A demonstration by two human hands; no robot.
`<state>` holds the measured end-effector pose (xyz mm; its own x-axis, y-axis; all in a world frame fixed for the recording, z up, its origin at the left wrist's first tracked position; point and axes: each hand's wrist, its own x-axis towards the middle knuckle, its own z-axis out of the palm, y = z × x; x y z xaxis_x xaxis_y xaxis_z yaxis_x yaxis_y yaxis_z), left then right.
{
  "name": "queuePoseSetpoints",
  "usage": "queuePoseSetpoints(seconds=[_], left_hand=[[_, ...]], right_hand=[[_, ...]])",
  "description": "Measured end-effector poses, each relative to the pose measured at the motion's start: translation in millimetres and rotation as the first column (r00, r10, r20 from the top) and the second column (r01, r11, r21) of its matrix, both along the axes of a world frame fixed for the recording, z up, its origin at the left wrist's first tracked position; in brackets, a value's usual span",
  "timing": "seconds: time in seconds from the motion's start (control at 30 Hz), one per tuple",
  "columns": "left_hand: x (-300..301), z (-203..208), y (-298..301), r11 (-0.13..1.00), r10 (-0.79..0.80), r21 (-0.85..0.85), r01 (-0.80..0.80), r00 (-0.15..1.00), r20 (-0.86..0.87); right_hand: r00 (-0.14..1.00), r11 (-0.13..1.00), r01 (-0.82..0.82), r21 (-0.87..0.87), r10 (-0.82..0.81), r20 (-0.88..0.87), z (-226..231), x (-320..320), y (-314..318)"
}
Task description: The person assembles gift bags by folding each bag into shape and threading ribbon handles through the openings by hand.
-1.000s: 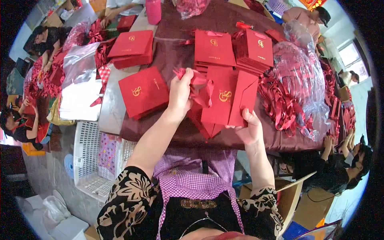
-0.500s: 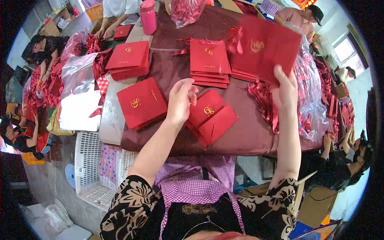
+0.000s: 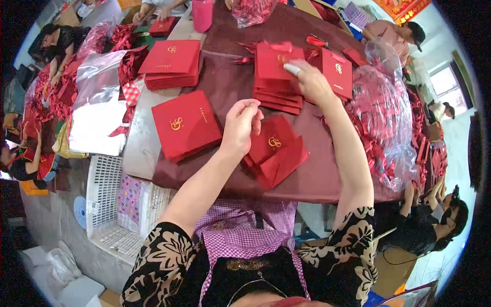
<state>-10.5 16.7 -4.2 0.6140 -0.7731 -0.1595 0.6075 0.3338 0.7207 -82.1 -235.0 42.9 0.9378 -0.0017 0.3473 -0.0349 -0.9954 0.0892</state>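
Flat red paper bags with gold emblems lie in piles on the dark red cloth. My right hand (image 3: 313,84), a pale cover on one finger, reaches over the middle pile (image 3: 279,100). Its fingers are closed at the right edge of the top red paper bag (image 3: 271,64), whose ribbon end is blurred. My left hand (image 3: 241,128) is raised with its fingers curled together; whatever is in them is hidden. Below it a small pile (image 3: 279,146) lies askew, one bag turned across another. At its left rests a neat stack (image 3: 186,125). Another pile (image 3: 337,77) lies right of the middle one.
A further red stack (image 3: 170,64) sits on the pale table edge, near a pink bottle (image 3: 202,15). Red-handled snips (image 3: 317,41) lie at the back. Clear plastic with red ribbons (image 3: 381,112) heaps up on the right. A white basket (image 3: 105,204) stands low left. Co-workers surround the table.
My right hand has moved left from the upper right, letting go of the red bag it carried, which lies at the right pile. My left hand has shifted slightly right, still curled.
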Motion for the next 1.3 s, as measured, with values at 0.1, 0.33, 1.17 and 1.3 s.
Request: queuePoseSetpoints(seconds=[0.1, 0.33, 1.17, 1.3], left_hand=[[4, 2, 3, 0.999, 0.0, 0.039, 0.0, 1.0, -0.009], [5, 13, -1, 0.992, 0.052, 0.102, -0.08, 0.965, 0.257], [25, 24, -79, 0.759, -0.592, 0.318, -0.568, -0.4, 0.699], [29, 6, -80, 0.781, -0.568, 0.31, -0.542, -0.411, 0.713]], right_hand=[[0.99, 0.972, 0.052, 0.231, -0.021, -0.136, -2, 4, 11], [0.978, 0.972, 0.083, 0.219, -0.037, -0.205, 4, 0, 10], [0.942, 0.92, 0.331, 0.209, -0.308, -0.133, -13, 103, -14], [0.957, 0.934, 0.291, 0.209, -0.288, -0.043, -31, 96, -13]])
